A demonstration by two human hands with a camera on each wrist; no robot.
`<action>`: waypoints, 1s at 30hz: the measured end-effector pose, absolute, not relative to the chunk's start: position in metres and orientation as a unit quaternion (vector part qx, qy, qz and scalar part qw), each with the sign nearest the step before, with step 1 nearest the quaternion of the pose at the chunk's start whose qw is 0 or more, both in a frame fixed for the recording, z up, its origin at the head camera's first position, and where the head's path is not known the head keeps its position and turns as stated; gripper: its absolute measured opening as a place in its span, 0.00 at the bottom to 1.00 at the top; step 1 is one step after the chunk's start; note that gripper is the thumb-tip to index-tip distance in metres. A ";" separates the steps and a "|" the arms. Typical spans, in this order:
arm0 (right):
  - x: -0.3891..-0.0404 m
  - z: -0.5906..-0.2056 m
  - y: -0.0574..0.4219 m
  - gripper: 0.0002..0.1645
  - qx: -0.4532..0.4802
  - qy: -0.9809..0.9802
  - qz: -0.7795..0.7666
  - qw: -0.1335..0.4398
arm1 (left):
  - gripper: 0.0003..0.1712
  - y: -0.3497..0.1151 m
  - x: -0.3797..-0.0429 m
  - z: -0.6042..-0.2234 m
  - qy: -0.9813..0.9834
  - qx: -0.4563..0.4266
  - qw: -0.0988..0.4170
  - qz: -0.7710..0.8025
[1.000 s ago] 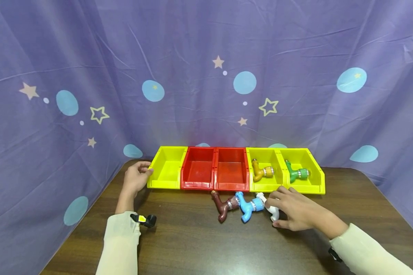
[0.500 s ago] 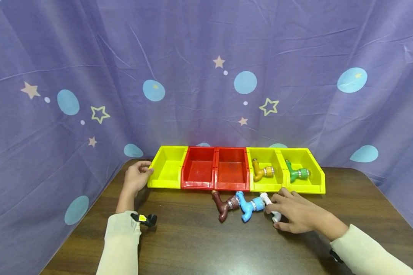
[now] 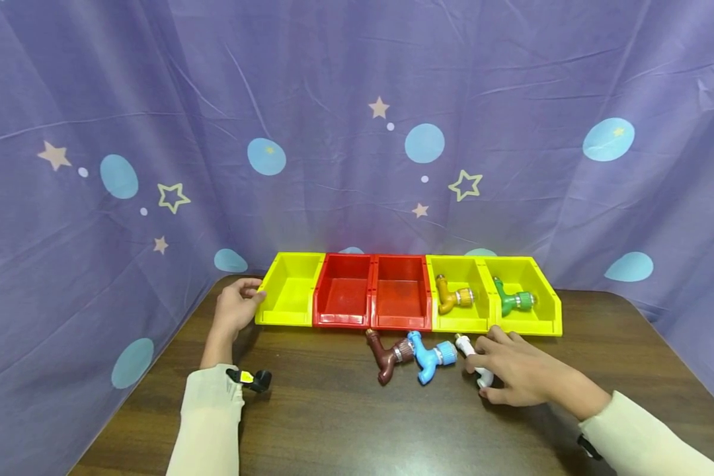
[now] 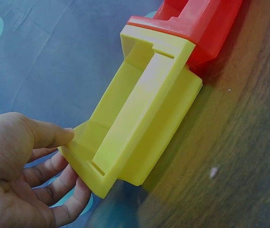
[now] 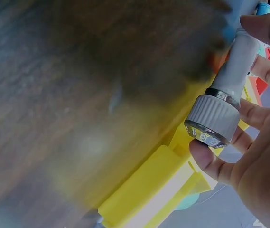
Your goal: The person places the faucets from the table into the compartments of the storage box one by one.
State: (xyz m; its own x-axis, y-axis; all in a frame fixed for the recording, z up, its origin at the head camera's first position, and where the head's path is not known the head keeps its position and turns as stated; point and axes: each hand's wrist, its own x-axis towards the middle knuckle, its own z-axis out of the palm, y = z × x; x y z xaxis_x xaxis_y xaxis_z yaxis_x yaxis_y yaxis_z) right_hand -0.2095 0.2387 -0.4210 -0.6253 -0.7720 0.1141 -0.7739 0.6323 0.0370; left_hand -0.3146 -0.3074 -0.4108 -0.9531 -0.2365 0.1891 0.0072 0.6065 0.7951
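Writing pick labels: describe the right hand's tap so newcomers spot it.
Find the row of yellow and red bins on the wooden table. In front of its right half, the right hand holds a white tap. Its table neighbours are a brown tap and blue tap; only it is white.

On my head feed the right hand covers part of the white tap, and the right sleeve, nearer than the tap, is cut off by the lower edge; on the right wrist feed I can't read the marks on the tap's end cap, and the tabletop beside it is blurred
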 end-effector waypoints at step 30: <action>-0.218 -0.362 0.211 0.24 0.454 -0.882 -0.074 0.102 | 0.20 -0.308 -0.314 -0.410 -0.889 0.061 0.134 -0.433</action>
State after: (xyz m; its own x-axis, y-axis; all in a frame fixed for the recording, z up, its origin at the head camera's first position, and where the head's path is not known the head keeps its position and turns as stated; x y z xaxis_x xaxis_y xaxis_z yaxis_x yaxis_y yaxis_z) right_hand -0.2180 0.2114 -0.3622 -0.5664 -0.8165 0.1123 -0.7864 0.5762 0.2226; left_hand -0.3143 -0.3075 -0.4102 -0.9565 -0.2252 0.1855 0.0070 0.6178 0.7863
